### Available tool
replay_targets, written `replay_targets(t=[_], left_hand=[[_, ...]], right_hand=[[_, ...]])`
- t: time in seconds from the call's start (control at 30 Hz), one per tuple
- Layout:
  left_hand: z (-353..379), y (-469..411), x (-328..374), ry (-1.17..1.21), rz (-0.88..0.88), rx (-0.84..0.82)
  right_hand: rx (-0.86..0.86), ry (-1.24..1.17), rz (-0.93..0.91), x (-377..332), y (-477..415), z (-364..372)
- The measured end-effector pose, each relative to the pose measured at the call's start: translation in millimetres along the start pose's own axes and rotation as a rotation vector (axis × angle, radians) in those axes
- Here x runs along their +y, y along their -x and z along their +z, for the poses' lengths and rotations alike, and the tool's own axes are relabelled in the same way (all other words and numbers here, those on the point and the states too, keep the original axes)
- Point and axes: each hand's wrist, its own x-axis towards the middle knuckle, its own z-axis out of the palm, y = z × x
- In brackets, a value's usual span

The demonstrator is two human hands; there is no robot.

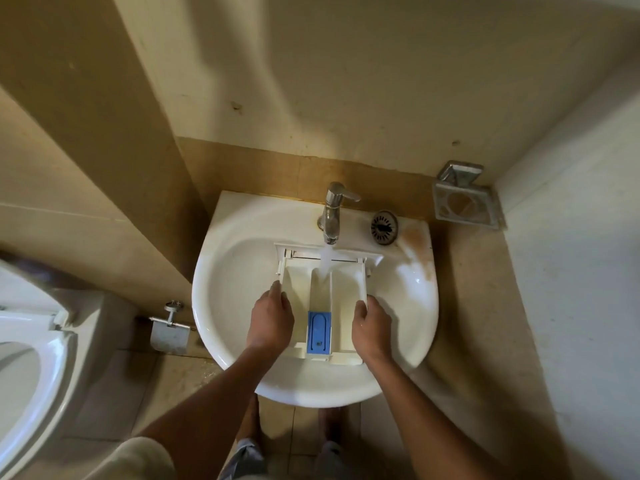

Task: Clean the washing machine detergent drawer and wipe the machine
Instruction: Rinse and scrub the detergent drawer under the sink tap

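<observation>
Left hand (270, 320) and right hand (371, 325) grip drawer (343, 282) sides in sink (221, 271) (tap (333, 211) water running in).

Item counts: mostly singles, two pairs.
One sink (221, 306), one faucet (332, 213), one water stream (326, 259). One detergent drawer (301, 289), three compartments in it, one blue insert (319, 332) in the middle one. Two hands: left hand (270, 322), right hand (372, 329). One drain strainer (384, 227), one wall soap dish (464, 202), one toilet paper holder (169, 332), one toilet (31, 358). Two feet (249, 420) below the sink, partly hidden.
</observation>
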Motion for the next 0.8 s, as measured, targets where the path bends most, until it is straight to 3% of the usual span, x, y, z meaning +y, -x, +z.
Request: replay_targets(t=[0.33,0.63,0.8], left_hand=[[8.7,1.1,-6.1,0.003,0.018,0.057],[3.1,-1.5,2.8,0.03,-0.109,-0.198],[3.3,-2.8,2.0,-0.001,-0.181,-0.237]], right_hand=[[0.03,-0.002,-0.076,9.9,-5.4,2.4],[0.0,-0.057,-0.046,13.3,-8.7,4.6],[-0.028,-0.056,-0.027,13.6,-8.7,4.6]])
